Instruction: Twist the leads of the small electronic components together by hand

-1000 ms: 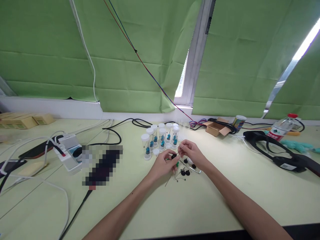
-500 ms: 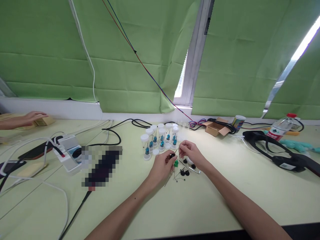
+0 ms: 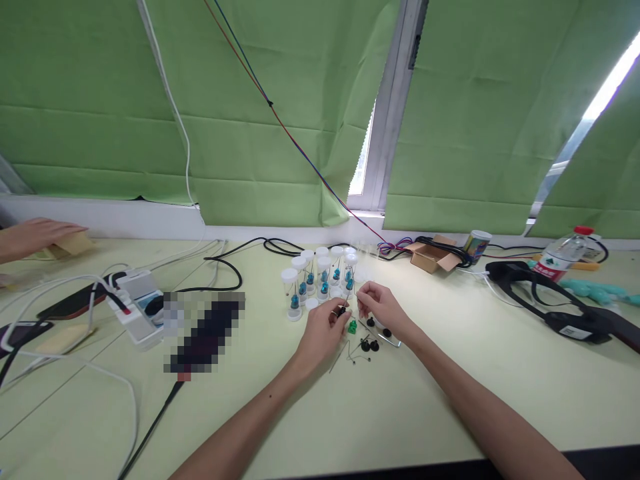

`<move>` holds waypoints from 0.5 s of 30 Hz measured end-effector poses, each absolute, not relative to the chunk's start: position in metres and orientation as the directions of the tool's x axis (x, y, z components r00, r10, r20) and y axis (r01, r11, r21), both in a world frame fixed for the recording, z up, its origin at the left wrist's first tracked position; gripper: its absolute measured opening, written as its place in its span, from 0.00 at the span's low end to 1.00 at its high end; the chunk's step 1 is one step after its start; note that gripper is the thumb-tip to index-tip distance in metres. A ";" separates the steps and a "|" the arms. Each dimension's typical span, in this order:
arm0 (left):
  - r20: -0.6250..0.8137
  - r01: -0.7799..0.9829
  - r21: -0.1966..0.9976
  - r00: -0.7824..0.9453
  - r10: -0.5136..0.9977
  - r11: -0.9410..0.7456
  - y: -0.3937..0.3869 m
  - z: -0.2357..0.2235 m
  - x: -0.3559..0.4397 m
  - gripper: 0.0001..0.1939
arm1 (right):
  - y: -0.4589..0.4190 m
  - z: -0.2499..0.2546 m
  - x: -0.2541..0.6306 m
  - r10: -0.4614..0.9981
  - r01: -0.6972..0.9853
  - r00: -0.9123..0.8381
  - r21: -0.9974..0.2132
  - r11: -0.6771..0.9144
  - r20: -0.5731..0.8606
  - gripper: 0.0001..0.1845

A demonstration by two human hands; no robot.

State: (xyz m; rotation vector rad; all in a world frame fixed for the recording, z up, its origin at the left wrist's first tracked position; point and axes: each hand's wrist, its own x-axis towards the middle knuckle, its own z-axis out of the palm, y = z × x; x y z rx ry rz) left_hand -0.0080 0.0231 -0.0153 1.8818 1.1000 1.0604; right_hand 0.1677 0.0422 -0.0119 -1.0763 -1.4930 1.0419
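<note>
My left hand (image 3: 320,333) is closed in a pinch on a small black part (image 3: 342,311), from which a thin metal rod sticks up. Just to the right, my right hand (image 3: 384,308) has its thumb and fingertips pressed together; whatever is between them is too small to make out. On the table below lie a small green piece (image 3: 353,327), several black round parts (image 3: 370,345), thin metal rods (image 3: 339,357) and a bent metal key (image 3: 394,343). Behind the hands stand several clear tubes (image 3: 294,295) with white caps and blue parts inside.
At far left, another person's hand (image 3: 43,235) rests on a cardboard box (image 3: 75,245). A power strip (image 3: 137,310) with cables lies on the left. Toward the right are an open carton (image 3: 431,260), a can (image 3: 477,247), a black headset (image 3: 550,313) and a red-capped bottle (image 3: 565,257).
My hands have drawn slightly apart, and the rod in my left hand now points more upright. The green piece shows more fully. Another person's hand has come in at far left.
</note>
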 end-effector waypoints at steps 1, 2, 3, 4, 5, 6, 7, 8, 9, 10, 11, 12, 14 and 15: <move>0.288 0.311 0.871 0.303 0.908 -0.380 0.023 -0.015 -0.008 0.10 | 0.042 -0.012 0.168 0.965 0.130 -0.125 -0.960 0.246 0.231 0.15; 0.277 0.288 0.886 0.300 0.913 -0.364 0.023 -0.014 -0.008 0.10 | 0.043 -0.012 0.168 0.963 0.133 -0.127 -0.958 0.254 0.238 0.16; 0.264 0.263 0.902 0.293 0.919 -0.342 0.024 -0.014 -0.008 0.10 | 0.044 -0.012 0.168 0.961 0.133 -0.132 -0.956 0.261 0.244 0.16; 0.248 0.237 0.918 0.283 0.927 -0.318 0.024 -0.014 -0.008 0.11 | 0.044 -0.013 0.168 0.959 0.131 -0.138 -0.955 0.266 0.248 0.17; 0.232 0.211 0.933 0.270 0.935 -0.292 0.025 -0.014 -0.008 0.11 | 0.045 -0.014 0.169 0.958 0.132 -0.141 -0.954 0.270 0.252 0.18; 0.218 0.185 0.945 0.253 0.943 -0.268 0.027 -0.015 -0.008 0.12 | 0.046 -0.015 0.169 0.957 0.143 -0.137 -0.951 0.275 0.256 0.18; 0.206 0.162 0.955 0.236 0.950 -0.248 0.028 -0.015 -0.008 0.12 | 0.046 -0.016 0.170 0.957 0.174 -0.125 -0.944 0.281 0.262 0.18; 0.197 0.139 0.963 0.220 0.955 -0.231 0.029 -0.016 -0.008 0.13 | 0.047 -0.017 0.170 0.956 0.230 -0.111 -0.929 0.291 0.272 0.17; 0.190 0.118 0.969 0.205 0.960 -0.217 0.031 -0.017 -0.008 0.13 | 0.047 -0.019 0.171 0.952 0.305 -0.097 -0.902 0.305 0.289 0.16; 0.184 0.099 0.974 0.193 0.964 -0.205 0.032 -0.017 -0.009 0.14 | 0.047 -0.020 0.172 0.945 0.393 -0.092 -0.861 0.323 0.312 0.13; 0.178 0.083 0.977 0.183 0.967 -0.196 0.033 -0.018 -0.009 0.15 | 0.046 -0.022 0.172 0.936 0.478 -0.104 -0.808 0.344 0.337 0.11; 0.173 0.070 0.980 0.175 0.969 -0.187 0.035 -0.019 -0.009 0.15 | 0.046 -0.023 0.172 0.926 0.544 -0.126 -0.755 0.365 0.357 0.09; 0.168 0.056 0.982 0.157 0.973 -0.179 0.036 -0.021 -0.010 0.16 | 0.045 -0.027 0.172 0.910 0.622 -0.186 -0.672 0.401 0.371 0.07; 0.167 0.054 0.983 0.150 0.974 -0.177 0.037 -0.021 -0.010 0.17 | 0.045 -0.028 0.172 0.906 0.644 -0.210 -0.645 0.411 0.367 0.06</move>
